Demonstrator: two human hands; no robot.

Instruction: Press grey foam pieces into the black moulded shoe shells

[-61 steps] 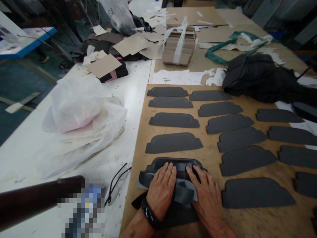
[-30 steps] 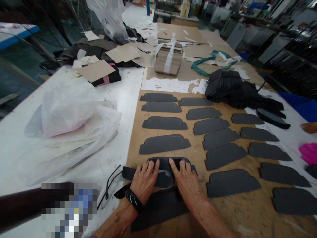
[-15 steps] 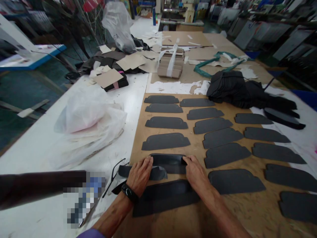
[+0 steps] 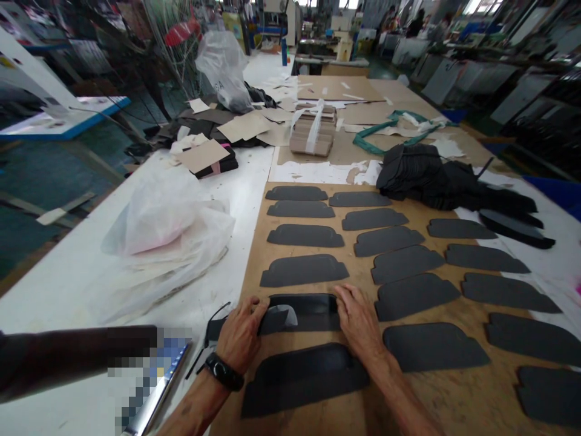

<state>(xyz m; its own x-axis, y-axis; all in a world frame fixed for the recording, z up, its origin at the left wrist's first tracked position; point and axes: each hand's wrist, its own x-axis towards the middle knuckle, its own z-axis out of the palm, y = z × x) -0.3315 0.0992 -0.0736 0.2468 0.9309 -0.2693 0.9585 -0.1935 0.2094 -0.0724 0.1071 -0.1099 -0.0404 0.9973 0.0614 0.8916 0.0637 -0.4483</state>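
A shaped black panel [image 4: 313, 310] lies on the brown board between my hands. My left hand [image 4: 242, 332], with a black band on its wrist, has its fingertips at the panel's left end. Under that palm is a dark strip-like piece [image 4: 272, 321] with a pale, shiny end, lying partly over the panel; its exact kind is unclear. My right hand [image 4: 358, 318] has its fingers bent and closed on the panel's right end, thumb side inward. Nearer to me lies another black panel [image 4: 304, 378], and one more panel [image 4: 304, 270] lies just beyond.
Rows of similar black panels [image 4: 433, 346] cover the brown board [image 4: 345, 399]. A black stack [image 4: 411, 172] stands at right, a tied brown bundle [image 4: 313, 130] farther back. Plastic bags [image 4: 167, 224] lie left. Another person's arm [image 4: 77, 360] reaches in beside a partly blurred phone-like object [image 4: 158, 387].
My left hand has shifted left along the panel, carrying the strip-like piece with it. My right hand stays at the right end. The view has tilted up slightly.
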